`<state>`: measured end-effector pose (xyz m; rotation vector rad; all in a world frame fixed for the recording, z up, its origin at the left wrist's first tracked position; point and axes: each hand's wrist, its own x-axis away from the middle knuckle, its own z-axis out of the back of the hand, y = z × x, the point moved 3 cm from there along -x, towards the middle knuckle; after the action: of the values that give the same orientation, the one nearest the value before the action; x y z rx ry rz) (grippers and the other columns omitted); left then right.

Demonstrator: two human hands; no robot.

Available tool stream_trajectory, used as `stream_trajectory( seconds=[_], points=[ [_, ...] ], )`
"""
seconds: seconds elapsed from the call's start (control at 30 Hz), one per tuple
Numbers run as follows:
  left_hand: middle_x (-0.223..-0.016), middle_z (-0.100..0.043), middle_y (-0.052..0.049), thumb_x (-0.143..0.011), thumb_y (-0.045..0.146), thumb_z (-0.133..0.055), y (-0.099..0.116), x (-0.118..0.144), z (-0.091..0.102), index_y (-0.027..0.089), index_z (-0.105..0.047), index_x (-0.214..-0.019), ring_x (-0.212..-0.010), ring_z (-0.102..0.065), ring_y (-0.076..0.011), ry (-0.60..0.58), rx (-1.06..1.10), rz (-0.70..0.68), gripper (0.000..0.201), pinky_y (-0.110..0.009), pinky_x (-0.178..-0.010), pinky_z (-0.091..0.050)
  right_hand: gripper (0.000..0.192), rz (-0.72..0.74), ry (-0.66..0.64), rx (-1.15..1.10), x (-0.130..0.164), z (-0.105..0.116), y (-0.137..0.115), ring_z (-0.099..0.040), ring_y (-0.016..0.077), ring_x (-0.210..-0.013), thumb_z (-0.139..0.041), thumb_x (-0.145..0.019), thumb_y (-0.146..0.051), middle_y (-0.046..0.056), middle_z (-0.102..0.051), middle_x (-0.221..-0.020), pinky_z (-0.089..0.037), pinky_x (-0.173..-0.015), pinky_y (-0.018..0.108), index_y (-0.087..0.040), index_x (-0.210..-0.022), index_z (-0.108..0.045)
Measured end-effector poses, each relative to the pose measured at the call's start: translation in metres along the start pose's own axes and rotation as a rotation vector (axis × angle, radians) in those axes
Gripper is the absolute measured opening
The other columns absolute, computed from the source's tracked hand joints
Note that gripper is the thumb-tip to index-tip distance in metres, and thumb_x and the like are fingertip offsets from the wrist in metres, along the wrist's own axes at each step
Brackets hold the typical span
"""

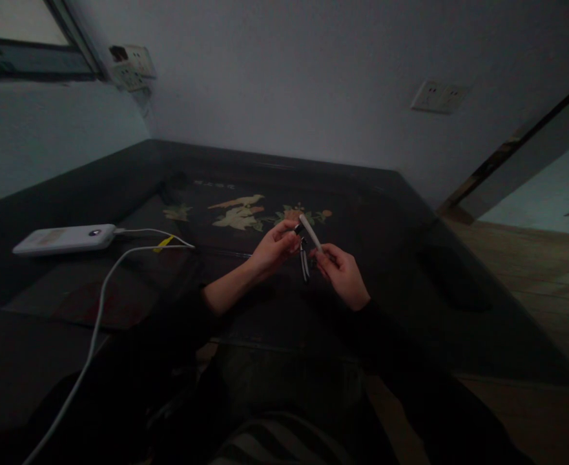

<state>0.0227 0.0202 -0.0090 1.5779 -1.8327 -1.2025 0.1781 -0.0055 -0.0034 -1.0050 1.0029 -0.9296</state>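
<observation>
My left hand (275, 248) and my right hand (342, 274) meet above a dark table (410, 258) in dim light. Together they hold a small white stick-shaped object (310, 232), tilted up to the left. The left fingers pinch its upper dark end, and the right fingers grip its lower end. A thin dark loop or cord (304, 265) hangs down from the object between the hands. What the object is cannot be told.
A white power bank (65, 238) lies at the left of the table with a white cable (97, 310) running toward me. A painted bird and flower inlay (245, 212) decorates the tabletop. Wall sockets (438, 97) sit behind; wooden floor (546, 278) at right.
</observation>
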Motion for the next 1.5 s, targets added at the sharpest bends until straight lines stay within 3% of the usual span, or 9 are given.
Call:
stream_trajectory(
  seconds=[0.2,0.67,1.2,1.5],
  points=[
    [-0.056,-0.048,0.009,-0.059,0.049,-0.084,-0.0007,-0.0002,0.0002,0.019,-0.053,-0.092,-0.05,-0.039,-0.0053,-0.005,-0.027,0.002,0.054,-0.019,-0.053,-0.031,0.041,0.01,0.012,0.008,-0.0009,0.0012,0.002,-0.039,0.0089,-0.049,-0.059,-0.082,-0.056,-0.003,-0.046,-0.058,-0.027,-0.044,0.023,-0.015,-0.087,-0.062],
    [-0.059,-0.048,0.006,-0.067,0.039,-0.082,-0.002,-0.0019,0.0019,0.018,-0.063,-0.099,-0.053,-0.041,-0.0053,-0.021,0.053,-0.011,0.043,-0.019,-0.053,-0.034,0.04,0.01,-0.13,-0.065,0.0067,-0.0067,-0.007,-0.035,0.0076,-0.046,-0.057,-0.084,-0.056,-0.006,-0.041,-0.054,-0.024,-0.043,0.023,-0.016,-0.087,-0.059],
    [-0.058,-0.047,0.007,-0.06,0.04,-0.086,-0.0011,-0.0011,0.0002,0.016,-0.063,-0.095,-0.052,-0.041,-0.0047,0.011,0.075,0.007,0.049,-0.019,-0.052,-0.034,0.039,0.027,-0.073,-0.053,0.0068,-0.0059,-0.0071,-0.035,0.0074,-0.046,-0.058,-0.084,-0.054,-0.005,-0.044,-0.057,-0.027,-0.044,0.023,-0.016,-0.087,-0.06],
    [-0.057,-0.045,0.007,-0.064,0.04,-0.084,-0.0035,-0.0014,0.0009,0.016,-0.064,-0.099,-0.053,-0.042,-0.0054,-0.023,0.081,0.013,0.046,-0.019,-0.054,-0.037,0.042,0.039,-0.038,0.02,0.0065,-0.0066,-0.0064,-0.038,0.0088,-0.049,-0.057,-0.083,-0.058,-0.003,-0.046,-0.059,-0.029,-0.044,0.023,-0.016,-0.086,-0.061]
  ],
)
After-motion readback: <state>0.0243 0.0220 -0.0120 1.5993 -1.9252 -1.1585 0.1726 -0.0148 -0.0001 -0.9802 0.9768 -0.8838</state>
